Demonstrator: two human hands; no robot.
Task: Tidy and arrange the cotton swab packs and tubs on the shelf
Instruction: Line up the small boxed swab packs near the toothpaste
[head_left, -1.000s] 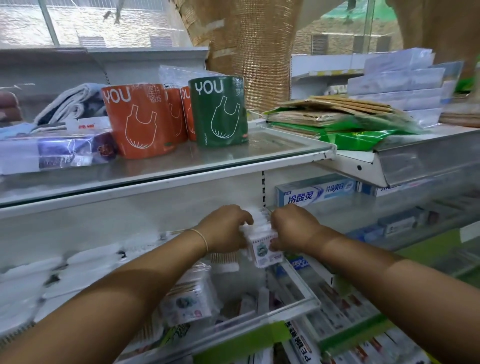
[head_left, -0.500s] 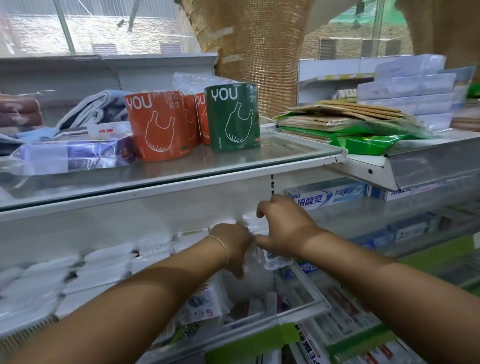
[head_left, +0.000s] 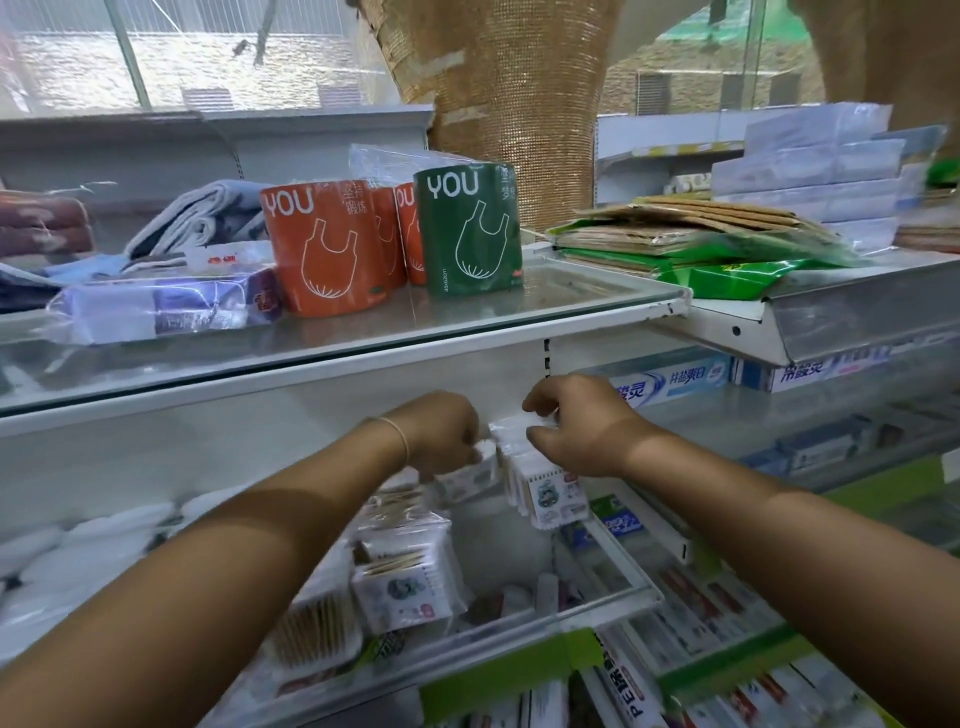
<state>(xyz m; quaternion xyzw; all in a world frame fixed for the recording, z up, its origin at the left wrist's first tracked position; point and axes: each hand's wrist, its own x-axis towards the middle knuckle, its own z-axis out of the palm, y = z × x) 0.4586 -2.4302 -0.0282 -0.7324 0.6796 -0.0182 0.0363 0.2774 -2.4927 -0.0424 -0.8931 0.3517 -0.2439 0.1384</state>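
Cotton swab packs (head_left: 548, 491) stand as an upright bundle at the far right of the shelf bay. The right hand (head_left: 582, 426) grips their white top edge between thumb and curled fingers. Just to the left, the left hand (head_left: 441, 431) curls down onto a blurred pack (head_left: 470, 475) that touches the bundle. Motion blur hides whether it pinches that pack or only steadies it.

Nearer, more loose packs (head_left: 408, 590) lie tilted and overlapping, and a tub (head_left: 319, 631) of wooden-stemmed swabs sits at the near left behind the shelf's front rail (head_left: 545, 616). Toothpaste boxes (head_left: 670, 382) fill the neighbouring bay to the right, and a green roll (head_left: 467, 234) stands on the glass shelf above.

The step in hand looks like squaring the bundle against the far right corner, with much of the tidying not yet done. The next move likely calls for pressing the blurred pack flush against the bundle and letting go gently so it does not topple. After that, the tilted packs nearer the rail need standing up.
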